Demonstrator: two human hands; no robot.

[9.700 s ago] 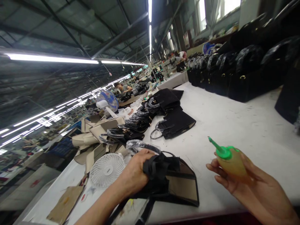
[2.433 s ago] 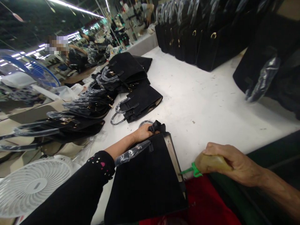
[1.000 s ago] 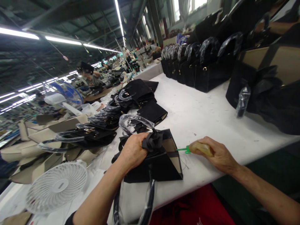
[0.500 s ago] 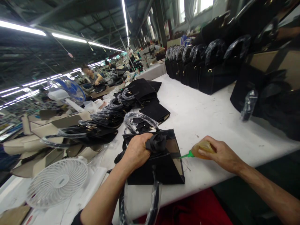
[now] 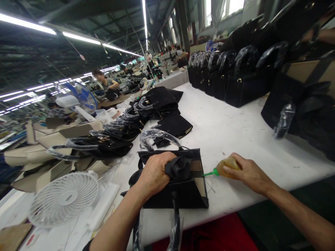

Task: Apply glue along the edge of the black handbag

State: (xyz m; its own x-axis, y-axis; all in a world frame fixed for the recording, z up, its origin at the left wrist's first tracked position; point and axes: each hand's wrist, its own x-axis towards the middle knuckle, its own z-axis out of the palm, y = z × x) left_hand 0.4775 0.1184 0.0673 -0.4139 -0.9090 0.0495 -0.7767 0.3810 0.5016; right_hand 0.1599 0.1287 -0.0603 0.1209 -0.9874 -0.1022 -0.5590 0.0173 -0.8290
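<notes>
A black handbag (image 5: 167, 198) lies on the white table in front of me, its beige end facing right and its plastic-wrapped handles reaching toward and away from me. My left hand (image 5: 156, 174) is closed around a bunched black cloth strip (image 5: 178, 168) at the top of the bag. In my right hand (image 5: 244, 171) is a squeeze bottle (image 5: 227, 168) of amber liquid, tilted to the left. Its thin green nozzle (image 5: 211, 172) points at the bag's right end; whether the tip touches is hard to tell.
Finished-looking black handbags (image 5: 235, 83) stand in a row at the back right. More black bags (image 5: 117, 134) lie piled on the left, beside beige panels (image 5: 28, 157). A white fan (image 5: 65, 198) sits at the near left. Farther off, a person (image 5: 104, 83) works near a blue fan (image 5: 85, 96).
The view has shifted slightly, so the scene sits a little differently. Both hands keep their hold, and the bottle's nozzle stays at the bag's right end.
</notes>
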